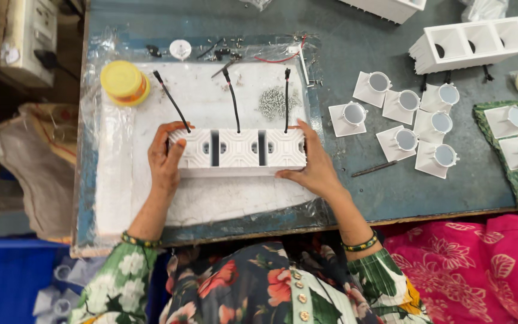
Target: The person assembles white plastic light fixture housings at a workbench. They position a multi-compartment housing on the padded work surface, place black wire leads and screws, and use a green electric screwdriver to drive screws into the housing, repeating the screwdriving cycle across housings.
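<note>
Item: white ribbed three-cell plastic housing (238, 150), lying flat on a white foam board (211, 198) under clear plastic sheeting, on a grey-blue workbench (367, 42).

Left hand (164, 159): grips the housing's left end, thumb on top, fingers wrapped around the edge.

Right hand (313, 165): clasps the right end, fingers pressed together along the side.

Attached: three black cables (233, 99) running away from the housing.

Nearby: yellow round lidded tub (123, 82); heap of small silver screws (276, 102); white square-based reflector cups (409, 129), well apart to the right.
</note>
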Demonstrator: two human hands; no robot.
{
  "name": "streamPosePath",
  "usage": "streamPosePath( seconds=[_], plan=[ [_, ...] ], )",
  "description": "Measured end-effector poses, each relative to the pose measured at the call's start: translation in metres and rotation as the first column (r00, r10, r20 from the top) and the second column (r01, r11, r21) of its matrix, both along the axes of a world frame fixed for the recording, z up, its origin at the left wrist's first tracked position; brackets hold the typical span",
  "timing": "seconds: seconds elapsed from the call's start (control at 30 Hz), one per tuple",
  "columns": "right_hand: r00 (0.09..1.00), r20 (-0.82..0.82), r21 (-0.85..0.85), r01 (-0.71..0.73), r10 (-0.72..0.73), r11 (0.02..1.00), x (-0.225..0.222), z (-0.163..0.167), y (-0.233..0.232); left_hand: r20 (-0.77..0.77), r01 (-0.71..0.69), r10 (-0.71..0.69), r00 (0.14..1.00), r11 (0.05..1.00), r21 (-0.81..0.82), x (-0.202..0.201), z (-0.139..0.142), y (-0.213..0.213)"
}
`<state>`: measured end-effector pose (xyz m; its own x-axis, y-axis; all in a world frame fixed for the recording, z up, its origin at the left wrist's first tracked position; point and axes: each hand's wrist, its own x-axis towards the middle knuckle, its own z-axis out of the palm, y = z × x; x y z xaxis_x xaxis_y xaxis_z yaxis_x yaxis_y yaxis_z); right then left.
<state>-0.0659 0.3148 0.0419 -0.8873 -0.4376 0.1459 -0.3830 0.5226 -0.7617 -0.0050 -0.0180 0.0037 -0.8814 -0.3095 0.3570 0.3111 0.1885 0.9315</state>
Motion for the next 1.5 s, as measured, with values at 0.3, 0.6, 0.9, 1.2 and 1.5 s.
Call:
streamPosePath(
  seconds=[0.3,0.6,0.9,1.2,1.5],
  plan=[
    [0.997,0.017,-0.152,-0.077,0.081,0.985,-0.005,0.009,0.022,-0.002,0.221,-0.306,0.952,0.694,-0.686,0.012,0.094,0.027],
    [0.998,-0.021,-0.144,-0.056,0.053,0.988,-0.001,0.007,0.013,0.292,0.416,-0.350,0.890,0.359,-0.835,-0.042,0.095,0.095],
    [0.994,-0.023,-0.176,-0.107,0.105,0.979,-0.001,0.003,0.021,0.425,0.538,-0.349,0.835,0.358,-0.763,-0.036,0.096,0.098],
    [0.992,-0.052,-0.177,-0.125,0.117,0.976,-0.001,0.005,0.021,0.468,0.578,-0.347,0.813,0.383,-0.720,-0.036,0.105,0.099],
    [0.996,-0.027,-0.113,-0.090,0.088,0.990,-0.003,0.010,0.017,0.445,0.555,-0.342,0.828,0.388,-0.736,-0.037,0.106,0.100]
  ],
)
